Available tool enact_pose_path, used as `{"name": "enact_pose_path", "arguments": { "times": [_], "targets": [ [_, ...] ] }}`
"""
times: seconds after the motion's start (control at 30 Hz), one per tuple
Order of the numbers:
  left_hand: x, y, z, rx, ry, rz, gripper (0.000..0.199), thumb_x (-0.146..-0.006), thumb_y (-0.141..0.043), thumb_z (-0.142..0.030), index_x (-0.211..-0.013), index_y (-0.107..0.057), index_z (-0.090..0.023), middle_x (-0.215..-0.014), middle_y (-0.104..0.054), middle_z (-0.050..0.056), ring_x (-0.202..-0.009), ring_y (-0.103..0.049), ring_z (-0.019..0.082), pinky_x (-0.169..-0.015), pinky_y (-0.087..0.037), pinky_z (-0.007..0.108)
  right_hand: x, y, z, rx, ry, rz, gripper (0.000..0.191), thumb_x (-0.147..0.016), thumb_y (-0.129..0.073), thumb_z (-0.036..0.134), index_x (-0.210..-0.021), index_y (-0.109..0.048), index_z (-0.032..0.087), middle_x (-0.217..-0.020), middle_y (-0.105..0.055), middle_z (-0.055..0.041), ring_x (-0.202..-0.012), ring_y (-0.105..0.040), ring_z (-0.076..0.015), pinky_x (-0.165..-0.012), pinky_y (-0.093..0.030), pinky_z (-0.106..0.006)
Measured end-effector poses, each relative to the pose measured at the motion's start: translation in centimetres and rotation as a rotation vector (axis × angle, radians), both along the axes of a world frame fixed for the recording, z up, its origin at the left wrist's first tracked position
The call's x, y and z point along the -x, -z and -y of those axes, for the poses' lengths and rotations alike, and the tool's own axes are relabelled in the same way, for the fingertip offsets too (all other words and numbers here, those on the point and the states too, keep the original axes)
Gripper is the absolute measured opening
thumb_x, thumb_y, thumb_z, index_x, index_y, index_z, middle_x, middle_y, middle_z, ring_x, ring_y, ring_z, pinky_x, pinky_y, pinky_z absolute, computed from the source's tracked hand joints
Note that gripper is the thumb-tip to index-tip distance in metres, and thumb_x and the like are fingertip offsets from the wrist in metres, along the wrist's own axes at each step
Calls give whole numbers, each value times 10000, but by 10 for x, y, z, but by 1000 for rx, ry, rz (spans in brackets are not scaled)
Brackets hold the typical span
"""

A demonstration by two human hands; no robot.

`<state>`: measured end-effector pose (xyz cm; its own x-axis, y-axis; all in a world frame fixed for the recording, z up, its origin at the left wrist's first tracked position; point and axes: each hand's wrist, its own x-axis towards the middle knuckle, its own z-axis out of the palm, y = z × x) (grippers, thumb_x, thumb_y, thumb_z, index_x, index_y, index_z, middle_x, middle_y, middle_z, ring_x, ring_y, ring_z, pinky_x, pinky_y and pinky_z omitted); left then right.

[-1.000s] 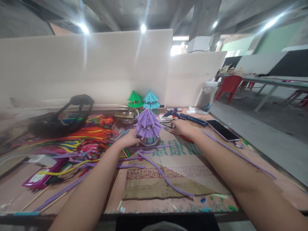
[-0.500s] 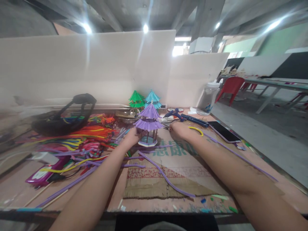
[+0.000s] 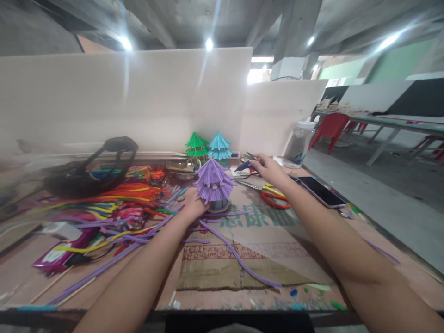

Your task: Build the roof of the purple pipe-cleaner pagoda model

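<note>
My left hand (image 3: pixel 195 203) is closed on the left side of a small purple pavilion (image 3: pixel 214 180) with a two-tiered pipe-cleaner roof. The pavilion leans toward me, so its roof covers most of its posts. My right hand (image 3: pixel 268 169) is at the blue glue gun (image 3: pixel 245 165), its fingers closed around the handle area; the nozzle shows to the left. A dark pointed piece (image 3: pixel 249 155) sticks out by my fingertips, and I cannot tell what it is. Below that hand lie scissors (image 3: pixel 275 199) with red and yellow handles. Loose purple pipe cleaners (image 3: pixel 239 254) lie on the cardboard.
Green (image 3: pixel 196 144) and blue (image 3: pixel 219 145) pavilions stand behind. Bundles of coloured pipe cleaners (image 3: pixel 132 192), a black strapped object (image 3: pixel 90 171) and a magenta device (image 3: pixel 58 259) fill the left. At right are a phone (image 3: pixel 322 192) and a clear jar (image 3: pixel 299 145).
My right hand has moved up and away from the scissors to the glue gun, uncovering the red handle. The purple pavilion has tipped toward me in my left hand.
</note>
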<state>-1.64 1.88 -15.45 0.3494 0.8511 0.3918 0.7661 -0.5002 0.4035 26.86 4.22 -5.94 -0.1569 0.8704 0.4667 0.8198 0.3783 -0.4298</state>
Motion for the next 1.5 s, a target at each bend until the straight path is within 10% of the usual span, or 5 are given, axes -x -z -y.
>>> {"name": "enact_pose_path", "arguments": {
  "times": [0.3, 0.7, 1.13, 1.5],
  "targets": [
    [35, -12, 2, 367, 124, 199, 340, -660, -706, -373, -902, -647, -140, -797, -692, 33, -732, -605, 178, -685, -507, 278, 14, -22, 30, -215, -138, -3, 361, -968, -417, 343, -1238, -586, 172, -1118, -697, -115, -1007, -648, -253, -840, -477, -347],
    [-2, -14, 12, 56, -180, -175, 290, -736, -668, -459, -766, -645, -171, -786, -682, 95, -820, -634, 264, -771, -448, 326, 15, -30, 42, -351, -109, 138, 374, -982, -392, 316, -1223, -632, 161, -1166, -690, -141, -1051, -641, -279, -895, -483, -405],
    [-5, -14, 20, 121, 61, -39, 226, -846, -570, -244, -1051, -623, -165, -1088, -674, 88, -995, -605, 223, -893, -450, 318, 12, -34, 45, -451, -107, 141, 391, -995, -361, 355, -1228, -588, 140, -1146, -685, -159, -1032, -646, -279, -837, -491, -386],
    [-17, -14, 26, 141, -81, -129, 232, -859, -605, -344, -941, -582, -129, -934, -645, 104, -838, -574, 224, -737, -408, 315, 14, -33, 45, -492, -176, 156, 331, -1001, -388, 327, -1177, -620, 170, -957, -658, -115, -932, -607, -259, -783, -459, -369]
  ]
}}
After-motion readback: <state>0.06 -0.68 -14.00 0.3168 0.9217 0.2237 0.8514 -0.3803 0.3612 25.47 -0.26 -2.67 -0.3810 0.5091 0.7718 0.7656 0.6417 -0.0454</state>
